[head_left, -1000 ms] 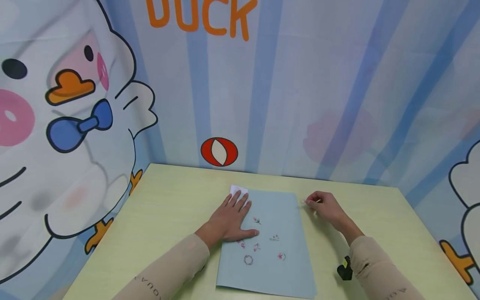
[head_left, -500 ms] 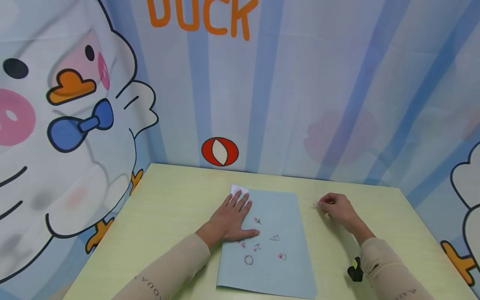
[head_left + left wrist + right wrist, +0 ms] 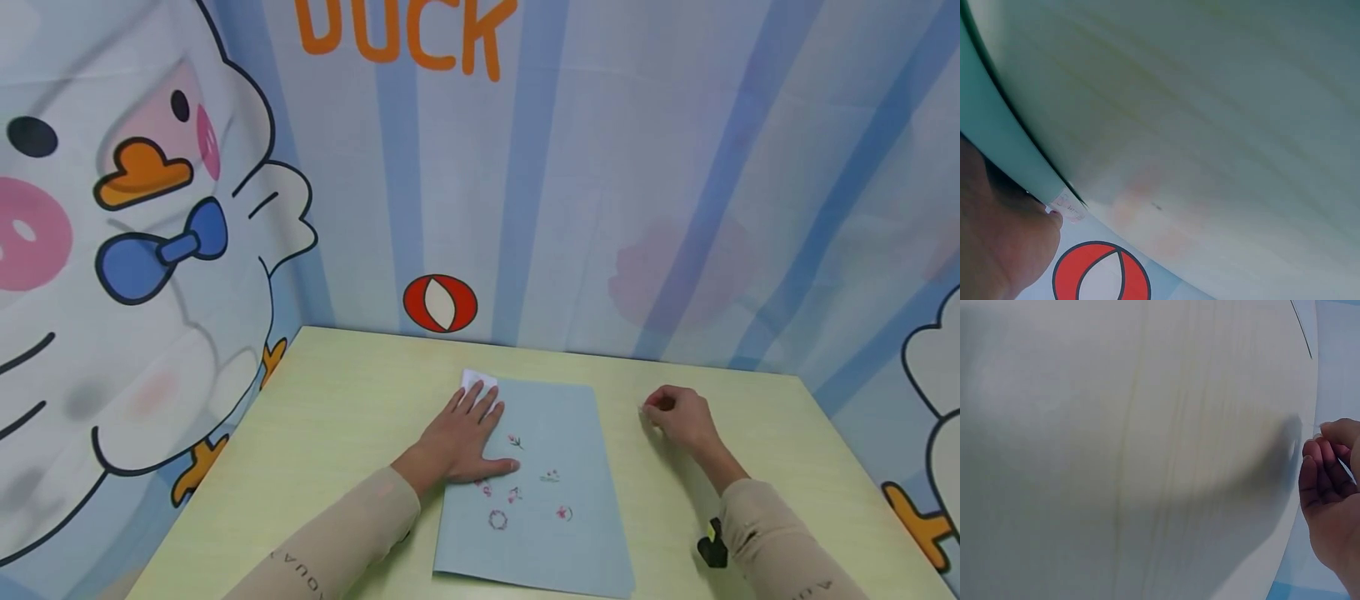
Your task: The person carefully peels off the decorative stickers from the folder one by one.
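My left hand point(image 3: 459, 446) lies flat with spread fingers on a light blue paper sheet or folder point(image 3: 540, 550). Under its fingertips is a small white paper piece point(image 3: 477, 377) at the sheet's far left corner; pink print shows on this paper piece point(image 3: 1069, 206) in the left wrist view. Several small floral stickers or prints, among them a wreath point(image 3: 497, 520), dot the blue surface. To the right of the sheet, just over the table, my right hand point(image 3: 681, 417) pinches a tiny pale, see-through piece point(image 3: 642, 407) between thumb and forefinger. Its kind is too small to tell.
A pale yellow table point(image 3: 360, 392) carries everything. Behind it hangs a blue striped cloth backdrop point(image 3: 570, 208) with printed ducks and a red ball. A black device point(image 3: 712, 546) is at the right wrist.
The right hand has moved right, away from the blue sheet's edge, still pinching the tiny pale piece, and has slowed lately. The left hand stays in place.
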`<action>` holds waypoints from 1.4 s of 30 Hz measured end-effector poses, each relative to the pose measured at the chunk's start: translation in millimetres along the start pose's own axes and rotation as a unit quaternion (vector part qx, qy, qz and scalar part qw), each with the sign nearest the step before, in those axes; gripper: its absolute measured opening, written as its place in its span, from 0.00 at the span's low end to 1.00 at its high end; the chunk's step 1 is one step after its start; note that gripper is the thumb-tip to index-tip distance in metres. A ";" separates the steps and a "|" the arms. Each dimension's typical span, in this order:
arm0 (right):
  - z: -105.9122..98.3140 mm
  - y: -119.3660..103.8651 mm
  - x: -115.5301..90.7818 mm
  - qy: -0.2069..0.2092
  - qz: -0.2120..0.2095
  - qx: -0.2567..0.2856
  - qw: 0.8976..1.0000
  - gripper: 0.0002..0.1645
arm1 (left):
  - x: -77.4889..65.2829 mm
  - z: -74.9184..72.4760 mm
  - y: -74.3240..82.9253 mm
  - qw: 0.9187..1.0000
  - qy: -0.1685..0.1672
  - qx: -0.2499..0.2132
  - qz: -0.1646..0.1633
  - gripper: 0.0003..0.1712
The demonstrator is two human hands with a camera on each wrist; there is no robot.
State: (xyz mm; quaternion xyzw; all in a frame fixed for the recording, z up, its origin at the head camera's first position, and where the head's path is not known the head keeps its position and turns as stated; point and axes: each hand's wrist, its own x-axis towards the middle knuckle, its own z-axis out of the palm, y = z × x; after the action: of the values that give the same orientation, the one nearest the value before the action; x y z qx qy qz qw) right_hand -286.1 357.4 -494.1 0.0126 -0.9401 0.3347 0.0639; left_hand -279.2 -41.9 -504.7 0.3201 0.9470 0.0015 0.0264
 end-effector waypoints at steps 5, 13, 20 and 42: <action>1.9 -1.3 1.3 0.006 -0.031 -0.027 0.999 0.03 | -0.5 -0.8 0.0 1.000 -0.001 0.001 0.000 0.61; 7.2 0.5 2.3 0.000 -0.053 -0.049 0.997 0.02 | -0.4 -0.7 0.2 1.000 0.001 0.004 0.000 0.61; 8.0 -0.4 0.1 0.022 -0.066 -0.045 0.997 0.02 | -1.4 -1.9 1.6 1.000 -0.002 0.010 0.002 0.61; 3.5 9.8 -1.1 0.001 -0.004 -0.014 1.000 0.09 | -0.6 0.0 1.0 1.000 0.001 0.008 0.000 0.61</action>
State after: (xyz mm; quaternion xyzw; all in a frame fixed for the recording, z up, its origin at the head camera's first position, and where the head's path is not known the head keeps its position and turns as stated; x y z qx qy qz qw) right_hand -286.1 362.8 -503.1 0.0154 -0.9447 0.3209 0.0662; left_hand -278.2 -41.4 -504.6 0.3200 0.9471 -0.0054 0.0228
